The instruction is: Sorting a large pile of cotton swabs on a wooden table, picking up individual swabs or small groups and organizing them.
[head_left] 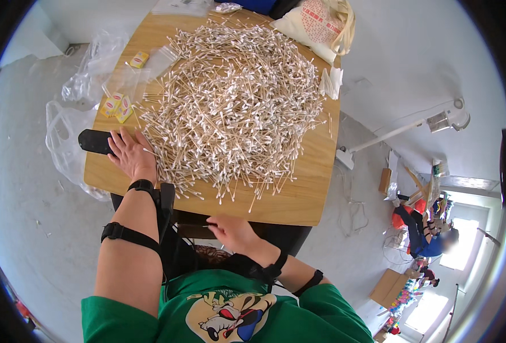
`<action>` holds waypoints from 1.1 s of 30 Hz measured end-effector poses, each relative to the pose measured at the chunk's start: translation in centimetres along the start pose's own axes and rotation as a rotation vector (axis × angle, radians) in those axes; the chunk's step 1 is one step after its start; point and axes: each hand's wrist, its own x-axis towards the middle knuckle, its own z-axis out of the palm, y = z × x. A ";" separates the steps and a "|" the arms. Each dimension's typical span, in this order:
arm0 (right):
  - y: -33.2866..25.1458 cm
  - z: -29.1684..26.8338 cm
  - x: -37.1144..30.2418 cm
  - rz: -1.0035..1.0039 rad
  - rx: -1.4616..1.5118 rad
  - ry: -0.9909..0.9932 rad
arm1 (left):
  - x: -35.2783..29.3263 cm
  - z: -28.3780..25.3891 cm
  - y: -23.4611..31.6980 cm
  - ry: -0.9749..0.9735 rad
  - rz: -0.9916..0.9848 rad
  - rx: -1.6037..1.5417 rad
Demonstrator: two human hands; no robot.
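A large heap of cotton swabs [230,108] with wooden sticks and white tips covers most of the wooden table [307,200]. At the heap's near left edge my left hand [132,155] lies flat, its fingers spread. Its fingertips reach the end of a long black object [96,141], maybe a phone or case, at the table's left edge. One swab [149,151] lies by the thumb. My right hand [235,233] is closed in a pinch just off the table's near edge, in front of my body. Whatever it pinches is too small to make out.
Small yellow boxes [116,107] and clear plastic bags [73,128] lie at the left side. A cloth bag [316,26] stands at the far right corner, near crumpled white tissue [331,83]. On the right, a white stand [344,157] and another person [427,243] are visible.
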 end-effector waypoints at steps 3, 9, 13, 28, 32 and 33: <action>-0.1 -2.8 2.5 -0.077 -0.046 0.265 | 0.0 -0.3 -0.1 -0.039 -0.029 0.056; 1.9 -10.4 9.7 0.060 -0.197 0.720 | 0.0 0.1 0.0 -0.033 -0.024 0.077; 3.3 -11.5 12.6 0.096 -0.400 0.768 | 0.0 -0.1 0.1 -0.054 -0.034 0.076; 6.6 -17.7 14.3 0.259 -0.041 0.885 | 0.1 0.3 0.0 -0.033 -0.023 0.019; 5.1 -16.0 10.3 0.363 0.147 0.933 | 0.1 0.2 -0.4 -0.053 -0.025 0.033; 5.9 -15.8 8.9 0.460 0.005 0.956 | 0.1 0.1 -0.3 -0.050 -0.021 0.032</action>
